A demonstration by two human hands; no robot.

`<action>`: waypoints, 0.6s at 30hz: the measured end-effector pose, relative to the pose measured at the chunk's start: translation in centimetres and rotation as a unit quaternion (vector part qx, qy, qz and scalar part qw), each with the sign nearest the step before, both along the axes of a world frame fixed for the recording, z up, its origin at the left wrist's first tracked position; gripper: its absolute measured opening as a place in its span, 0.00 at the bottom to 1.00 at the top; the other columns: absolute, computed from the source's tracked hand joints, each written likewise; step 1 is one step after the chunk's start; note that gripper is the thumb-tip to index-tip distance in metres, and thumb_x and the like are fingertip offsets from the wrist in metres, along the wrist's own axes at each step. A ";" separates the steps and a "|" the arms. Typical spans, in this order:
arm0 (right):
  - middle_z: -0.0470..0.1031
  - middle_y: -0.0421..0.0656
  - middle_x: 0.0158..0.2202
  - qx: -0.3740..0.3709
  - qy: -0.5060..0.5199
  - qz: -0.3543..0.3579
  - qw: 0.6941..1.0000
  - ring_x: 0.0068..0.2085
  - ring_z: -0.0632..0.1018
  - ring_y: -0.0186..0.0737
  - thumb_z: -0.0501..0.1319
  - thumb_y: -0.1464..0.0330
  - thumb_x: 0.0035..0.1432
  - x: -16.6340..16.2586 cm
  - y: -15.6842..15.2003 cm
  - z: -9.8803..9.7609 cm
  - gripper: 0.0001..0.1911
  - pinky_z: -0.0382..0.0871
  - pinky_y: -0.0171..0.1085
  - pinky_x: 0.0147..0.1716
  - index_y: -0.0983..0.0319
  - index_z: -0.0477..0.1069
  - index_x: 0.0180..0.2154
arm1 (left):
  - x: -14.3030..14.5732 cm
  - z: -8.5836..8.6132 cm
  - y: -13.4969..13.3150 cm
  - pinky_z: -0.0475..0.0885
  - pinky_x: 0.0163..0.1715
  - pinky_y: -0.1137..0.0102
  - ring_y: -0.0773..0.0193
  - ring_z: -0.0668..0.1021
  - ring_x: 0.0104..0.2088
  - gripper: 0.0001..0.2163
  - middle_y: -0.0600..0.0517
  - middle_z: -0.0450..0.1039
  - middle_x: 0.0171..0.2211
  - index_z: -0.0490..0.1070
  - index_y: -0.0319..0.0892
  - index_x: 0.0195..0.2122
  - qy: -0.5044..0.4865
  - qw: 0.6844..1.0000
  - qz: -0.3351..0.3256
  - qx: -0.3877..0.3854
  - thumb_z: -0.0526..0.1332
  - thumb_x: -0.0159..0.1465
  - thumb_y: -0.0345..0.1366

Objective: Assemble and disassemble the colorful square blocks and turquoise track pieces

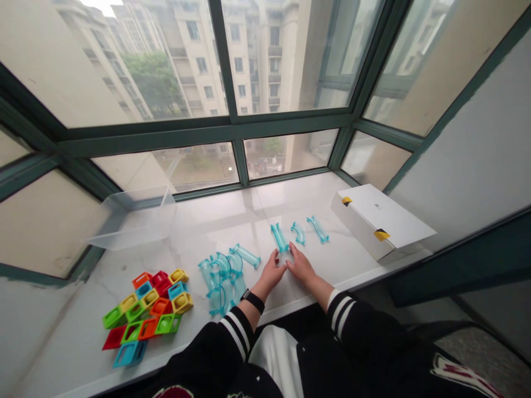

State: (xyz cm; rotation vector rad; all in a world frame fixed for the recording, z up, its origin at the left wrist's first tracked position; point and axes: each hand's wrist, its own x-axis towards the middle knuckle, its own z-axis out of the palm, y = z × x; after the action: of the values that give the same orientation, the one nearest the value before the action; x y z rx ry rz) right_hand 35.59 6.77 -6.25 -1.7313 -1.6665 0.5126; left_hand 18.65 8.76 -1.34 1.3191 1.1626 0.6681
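A straight translucent blue track piece [279,237] lies lengthwise in front of me on the white sill. My left hand [272,272] and my right hand [301,265] close in from both sides at its near end, fingers curled and thumbs almost meeting. Part of that end is hidden by my fingers. Just beyond my right hand are a curved blue track piece [297,233] and another straight blue track piece [318,229]. To the left of my left hand, one more straight piece [248,255] rests beside a cluster of curved blue track pieces [223,265].
Colourful hollow plastic blocks [160,305] are grouped at the left of the sill [199,226]. Behind them stands a clear plastic bin [133,236]. A white box [384,215] with yellow-and-black tabs sits at the right. Framed windows [265,122] border the far side.
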 end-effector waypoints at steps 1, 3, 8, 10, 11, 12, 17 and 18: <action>0.66 0.59 0.70 0.004 0.001 -0.008 1.000 0.68 0.71 0.55 0.61 0.71 0.60 -0.1 -0.3 -0.2 0.42 0.65 0.54 0.69 0.65 0.54 0.73 | -0.3 0.2 -0.2 0.68 0.66 0.52 0.43 0.73 0.65 0.41 0.35 0.60 0.73 0.60 0.41 0.72 -0.003 1.000 -0.002 -0.002 0.72 0.57 0.36; 0.67 0.59 0.69 0.021 0.002 -0.023 1.000 0.68 0.71 0.56 0.60 0.71 0.60 -0.5 -1.1 -0.6 0.41 0.65 0.56 0.69 0.65 0.54 0.73 | -1.4 1.0 -0.6 0.71 0.63 0.52 0.43 0.74 0.64 0.39 0.36 0.62 0.72 0.62 0.43 0.71 -0.010 1.000 -0.006 -0.004 0.72 0.58 0.37; 0.73 0.57 0.61 0.083 -0.018 -0.016 0.996 0.63 0.73 0.56 0.58 0.72 0.60 -1.1 -3.7 -1.1 0.31 0.68 0.59 0.66 0.63 0.64 0.65 | -8.5 3.8 -2.5 0.76 0.59 0.53 0.49 0.79 0.59 0.29 0.38 0.73 0.64 0.70 0.44 0.65 -0.053 0.997 -0.032 0.053 0.68 0.63 0.42; 0.75 0.55 0.57 0.093 -0.025 -0.005 0.995 0.61 0.74 0.56 0.57 0.72 0.60 -1.2 -4.3 -0.9 0.28 0.69 0.60 0.65 0.61 0.67 0.62 | -12.9 4.8 -3.9 0.77 0.59 0.53 0.51 0.81 0.57 0.24 0.40 0.76 0.61 0.73 0.45 0.62 -0.046 0.993 -0.016 0.103 0.65 0.66 0.45; 0.75 0.55 0.56 0.096 -0.029 0.000 0.995 0.60 0.75 0.56 0.57 0.72 0.60 -1.2 -4.4 -0.8 0.27 0.69 0.60 0.64 0.61 0.68 0.61 | -15.2 5.1 -4.7 0.77 0.58 0.53 0.52 0.82 0.55 0.23 0.41 0.78 0.59 0.74 0.45 0.61 -0.033 0.992 0.012 0.124 0.64 0.67 0.46; 0.76 0.55 0.55 0.099 -0.034 0.004 0.994 0.59 0.75 0.56 0.57 0.72 0.60 -1.2 -4.5 -0.6 0.26 0.69 0.60 0.64 0.61 0.69 0.60 | -17.4 5.3 -5.6 0.78 0.57 0.53 0.52 0.82 0.54 0.22 0.42 0.79 0.57 0.74 0.45 0.60 -0.012 0.989 0.046 0.140 0.63 0.68 0.47; 0.76 0.54 0.53 0.115 -0.061 0.028 0.991 0.58 0.74 0.56 0.57 0.73 0.60 -1.5 -4.3 0.0 0.22 0.68 0.59 0.64 0.61 0.73 0.55 | -25.0 3.8 -10.4 0.78 0.58 0.51 0.50 0.83 0.54 0.20 0.44 0.81 0.54 0.77 0.45 0.55 0.092 0.965 0.181 0.169 0.64 0.66 0.50; 0.77 0.54 0.53 0.115 -0.063 0.034 0.991 0.58 0.74 0.56 0.56 0.73 0.60 -1.6 -4.3 0.1 0.21 0.68 0.59 0.64 0.61 0.73 0.54 | -25.6 3.3 -11.2 0.78 0.59 0.51 0.49 0.82 0.55 0.20 0.44 0.81 0.54 0.77 0.45 0.55 0.098 0.961 0.197 0.170 0.64 0.66 0.50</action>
State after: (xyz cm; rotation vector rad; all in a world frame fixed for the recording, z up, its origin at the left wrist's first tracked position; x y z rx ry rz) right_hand 34.01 2.48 -6.11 -1.5708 -1.8016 0.2339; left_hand -6.98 -2.46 1.96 1.4769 1.5438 1.0828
